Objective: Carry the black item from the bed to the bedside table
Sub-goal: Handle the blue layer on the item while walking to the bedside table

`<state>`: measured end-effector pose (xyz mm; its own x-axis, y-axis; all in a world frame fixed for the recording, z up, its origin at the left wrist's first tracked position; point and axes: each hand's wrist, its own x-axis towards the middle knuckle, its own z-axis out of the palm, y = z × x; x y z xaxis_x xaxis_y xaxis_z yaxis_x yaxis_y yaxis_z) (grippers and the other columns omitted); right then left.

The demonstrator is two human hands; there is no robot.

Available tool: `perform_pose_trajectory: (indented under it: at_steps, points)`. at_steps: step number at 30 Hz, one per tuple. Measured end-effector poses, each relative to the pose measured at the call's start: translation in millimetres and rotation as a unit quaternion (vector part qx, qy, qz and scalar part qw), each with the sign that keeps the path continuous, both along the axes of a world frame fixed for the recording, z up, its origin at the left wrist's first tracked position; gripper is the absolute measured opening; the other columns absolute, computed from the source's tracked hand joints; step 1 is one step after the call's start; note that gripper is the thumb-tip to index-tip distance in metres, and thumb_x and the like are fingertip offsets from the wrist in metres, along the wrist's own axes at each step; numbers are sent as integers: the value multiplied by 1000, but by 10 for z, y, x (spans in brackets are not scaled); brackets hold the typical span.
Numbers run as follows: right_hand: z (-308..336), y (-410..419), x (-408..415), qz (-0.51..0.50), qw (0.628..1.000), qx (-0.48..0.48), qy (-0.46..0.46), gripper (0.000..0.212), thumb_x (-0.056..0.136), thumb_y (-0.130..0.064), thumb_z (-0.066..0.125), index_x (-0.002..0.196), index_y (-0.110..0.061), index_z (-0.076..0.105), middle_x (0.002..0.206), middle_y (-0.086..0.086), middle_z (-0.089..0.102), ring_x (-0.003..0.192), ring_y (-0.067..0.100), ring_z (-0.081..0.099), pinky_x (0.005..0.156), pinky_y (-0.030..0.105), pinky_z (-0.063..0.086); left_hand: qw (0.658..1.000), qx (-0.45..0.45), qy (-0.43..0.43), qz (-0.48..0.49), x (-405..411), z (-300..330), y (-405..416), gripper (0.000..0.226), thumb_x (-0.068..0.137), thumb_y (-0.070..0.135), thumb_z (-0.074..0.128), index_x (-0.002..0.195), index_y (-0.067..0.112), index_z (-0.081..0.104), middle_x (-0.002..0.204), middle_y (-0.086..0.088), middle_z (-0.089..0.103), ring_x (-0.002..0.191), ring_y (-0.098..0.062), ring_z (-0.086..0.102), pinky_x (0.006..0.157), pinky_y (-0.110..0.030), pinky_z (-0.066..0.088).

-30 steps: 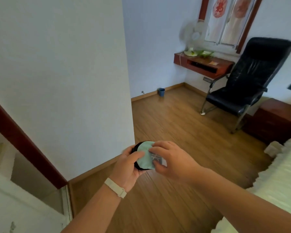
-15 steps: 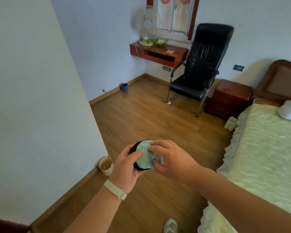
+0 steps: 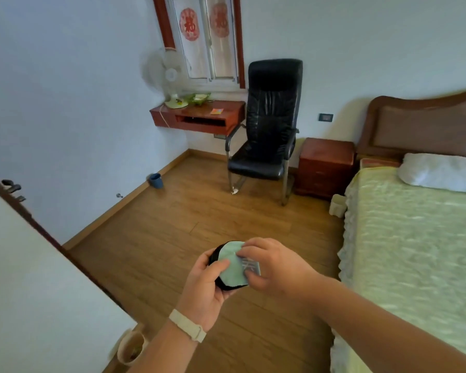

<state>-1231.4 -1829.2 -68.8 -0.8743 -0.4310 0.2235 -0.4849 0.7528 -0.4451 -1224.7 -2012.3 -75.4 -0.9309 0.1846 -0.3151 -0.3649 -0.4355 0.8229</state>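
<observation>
A round black item (image 3: 231,266) with a pale green face is held over the wooden floor at lower centre. My left hand (image 3: 203,288) cups it from below and the left, thumb on its face. My right hand (image 3: 273,266) grips its right side, fingers covering part of the face. The bed (image 3: 414,238) with a light green cover lies to the right. The reddish wooden bedside table (image 3: 325,165) stands against the far wall, between the bed's headboard and a black chair.
A black office chair (image 3: 265,135) stands left of the bedside table. A wall-mounted wooden shelf (image 3: 199,117) carries a fan and small things. A blue cup (image 3: 155,180) sits by the left wall, a small bin (image 3: 131,348) near my left forearm, a door edge at left.
The view has swung right: the bed, headboard and bedside table have come into sight. Both hands keep the same hold on the black item.
</observation>
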Motion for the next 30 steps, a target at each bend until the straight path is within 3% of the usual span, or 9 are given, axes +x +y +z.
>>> perform_pose_trajectory:
  at_steps: [10,14,19,23,30]
  points:
    - [-96,931,-601,-137,990,-14,28,38,87,-40,55,125,-38,48,127,-15,51,115,4,44,91,18,39,993,6,4,-116,-1092,-3,996,27,84,6,62,110,11,65,103,-19,71,92,-33,68,67,-42,57]
    - [-114,1148,-939,-174,984,-5,35,36,87,-35,58,122,-37,50,125,-14,53,114,6,44,90,15,36,987,12,4,-162,-1617,-66,1273,37,74,13,69,111,13,66,110,-21,67,96,-34,67,70,-42,56]
    - [-99,1386,-1629,-215,976,9,39,36,88,-29,63,122,-33,54,126,-12,53,116,7,44,93,16,34,978,30,1,-205,-2433,-140,1582,39,74,16,70,112,16,66,113,-20,66,103,-36,64,74,-43,56]
    - [-40,1504,-2294,-234,972,28,20,35,90,-29,62,124,-33,53,128,-13,52,119,8,43,93,13,29,973,41,-5,-227,-3139,-114,1719,34,71,16,70,105,19,70,107,-18,69,99,-34,67,73,-42,57]
    - [57,1659,-3213,-268,962,37,46,34,91,-27,63,123,-30,56,131,-10,52,121,8,42,95,13,31,963,40,2,-266,-4222,-61,1997,42,72,18,71,114,18,64,114,-20,64,108,-39,61,76,-45,56]
